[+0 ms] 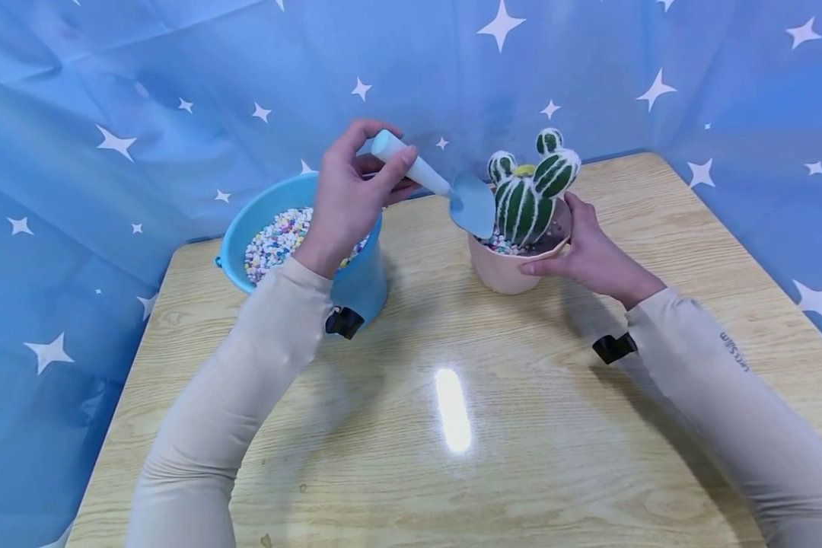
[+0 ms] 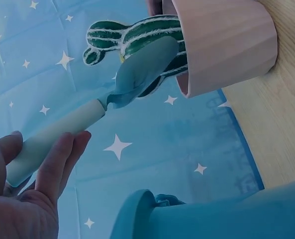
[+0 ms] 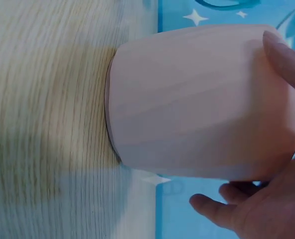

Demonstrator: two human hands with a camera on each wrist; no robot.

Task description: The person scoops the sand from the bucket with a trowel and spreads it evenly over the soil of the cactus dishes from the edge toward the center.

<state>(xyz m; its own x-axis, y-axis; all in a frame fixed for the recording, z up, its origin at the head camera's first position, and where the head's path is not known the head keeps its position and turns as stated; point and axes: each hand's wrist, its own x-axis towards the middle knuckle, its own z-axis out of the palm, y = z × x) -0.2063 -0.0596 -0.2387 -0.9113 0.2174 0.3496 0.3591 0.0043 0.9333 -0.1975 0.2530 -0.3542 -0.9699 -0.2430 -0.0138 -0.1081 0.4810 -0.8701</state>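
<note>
My left hand (image 1: 342, 194) holds a light blue trowel (image 1: 474, 207) by its pale handle. The trowel's blade tilts down over the rim of a pink flower pot (image 1: 503, 272), close beside a green cactus (image 1: 520, 215) with white stripes. Small colored pebbles (image 1: 503, 243) lie in the pot at the cactus's foot. Around the pot's right side my right hand (image 1: 589, 255) grips, thumb at the front and fingers behind. In the right wrist view the thumb presses near the pot's rim, and the pot's base stands on the wooden table (image 3: 52, 124).
A blue bucket (image 1: 373, 285) stands on the table's left, under my left forearm, filled with colored pebbles (image 1: 274, 240). Behind the table hangs a blue curtain (image 1: 418, 68) with white stars. The table's back edge runs just behind bucket and pot.
</note>
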